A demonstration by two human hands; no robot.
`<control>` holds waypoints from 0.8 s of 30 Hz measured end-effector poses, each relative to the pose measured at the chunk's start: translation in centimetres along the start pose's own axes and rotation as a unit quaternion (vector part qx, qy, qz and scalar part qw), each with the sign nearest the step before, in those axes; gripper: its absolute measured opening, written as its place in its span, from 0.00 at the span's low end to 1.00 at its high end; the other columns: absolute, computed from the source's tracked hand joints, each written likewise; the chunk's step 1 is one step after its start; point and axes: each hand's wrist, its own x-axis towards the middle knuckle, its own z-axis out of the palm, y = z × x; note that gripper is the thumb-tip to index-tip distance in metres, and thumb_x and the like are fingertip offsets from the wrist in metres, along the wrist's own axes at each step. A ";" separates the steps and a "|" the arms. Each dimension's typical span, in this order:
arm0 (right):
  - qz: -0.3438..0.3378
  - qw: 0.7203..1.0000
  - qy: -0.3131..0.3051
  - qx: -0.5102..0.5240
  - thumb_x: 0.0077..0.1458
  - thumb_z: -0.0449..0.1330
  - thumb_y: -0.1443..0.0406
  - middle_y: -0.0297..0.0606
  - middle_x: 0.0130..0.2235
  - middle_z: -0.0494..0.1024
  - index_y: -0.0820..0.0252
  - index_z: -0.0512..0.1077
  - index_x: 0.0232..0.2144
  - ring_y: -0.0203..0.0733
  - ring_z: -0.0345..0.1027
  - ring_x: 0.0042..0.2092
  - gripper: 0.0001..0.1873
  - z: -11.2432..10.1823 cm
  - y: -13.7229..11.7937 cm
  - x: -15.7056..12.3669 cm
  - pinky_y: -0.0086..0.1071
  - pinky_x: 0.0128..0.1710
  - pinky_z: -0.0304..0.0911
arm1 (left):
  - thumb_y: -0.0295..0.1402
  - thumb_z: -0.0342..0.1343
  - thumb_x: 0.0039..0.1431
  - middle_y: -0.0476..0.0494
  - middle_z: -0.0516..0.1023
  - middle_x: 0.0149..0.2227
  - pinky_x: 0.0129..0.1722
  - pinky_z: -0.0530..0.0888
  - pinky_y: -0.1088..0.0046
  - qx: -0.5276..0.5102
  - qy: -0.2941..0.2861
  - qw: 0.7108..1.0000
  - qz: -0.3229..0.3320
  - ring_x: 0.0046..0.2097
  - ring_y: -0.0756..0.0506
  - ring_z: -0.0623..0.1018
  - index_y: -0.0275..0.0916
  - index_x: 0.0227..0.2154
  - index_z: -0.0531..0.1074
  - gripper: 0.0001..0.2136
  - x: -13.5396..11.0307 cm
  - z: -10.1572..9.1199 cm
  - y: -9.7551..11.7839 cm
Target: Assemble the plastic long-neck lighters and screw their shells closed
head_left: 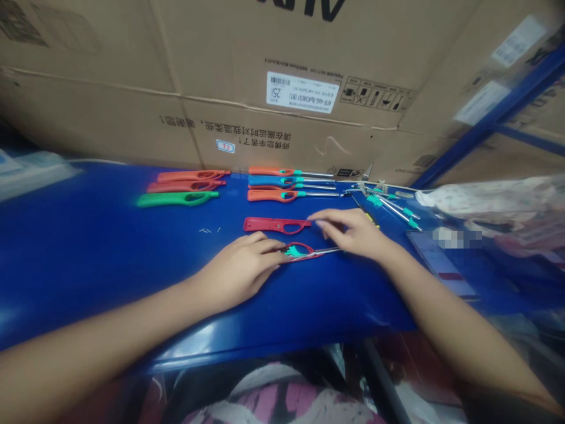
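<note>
Smooth red plastic forms the open shell (260,224) and the half-built lighter (312,255), the latter fitted with a shiny metal tube (329,251) and a teal plastic trigger (293,251). Orange lighters (262,195) and a green shell (170,200) show the same smooth plastic with a soft sheen, while loose rods (394,207) gleam as polished metal. The blue desk (110,253) is smooth and glossy, catching pale reflections. Behind it, matt brown cardboard makes up the creased carton (375,35), bearing a smooth paper label (302,92); the phone (436,259) has a glassy face.
</note>
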 end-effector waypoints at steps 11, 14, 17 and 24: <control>0.307 0.911 0.132 -0.240 0.54 0.51 0.72 0.54 0.51 0.77 0.68 0.77 0.47 0.56 0.69 0.54 0.21 -3.0 9.9 0.0 0.47 0.58 0.62 | 0.32 0.51 0.70 0.42 0.79 0.51 0.49 0.77 0.60 0.031 0.037 0.999 0.013 0.51 0.40 0.78 0.44 0.52 0.76 0.13 -0.2 -0.4 -0.1; 0.357 0.893 0.123 -0.244 0.55 0.51 0.70 0.53 0.52 0.78 0.67 0.79 0.46 0.56 0.70 0.55 0.21 -3.0 11.1 -0.3 0.46 0.59 0.63 | 0.32 0.52 0.69 0.42 0.80 0.49 0.47 0.77 0.61 0.038 0.031 0.999 0.001 0.49 0.41 0.78 0.43 0.51 0.77 0.12 -0.2 -0.7 0.2; 0.380 0.884 0.112 -0.246 0.57 0.51 0.69 0.51 0.55 0.78 0.66 0.78 0.50 0.54 0.69 0.58 0.22 -3.0 11.6 -0.4 0.43 0.61 0.61 | 0.32 0.53 0.69 0.44 0.81 0.48 0.47 0.77 0.60 0.037 0.019 0.999 -0.011 0.49 0.40 0.78 0.43 0.51 0.76 0.12 -0.2 -0.8 0.4; 0.408 0.874 0.085 -0.250 0.64 0.48 0.62 0.48 0.63 0.70 0.64 0.74 0.57 0.59 0.60 0.64 0.26 -3.0 11.7 -0.1 0.53 0.62 0.57 | 0.30 0.51 0.69 0.44 0.80 0.48 0.48 0.76 0.60 0.033 0.008 0.999 -0.014 0.49 0.40 0.78 0.43 0.51 0.75 0.13 -0.3 -0.9 0.4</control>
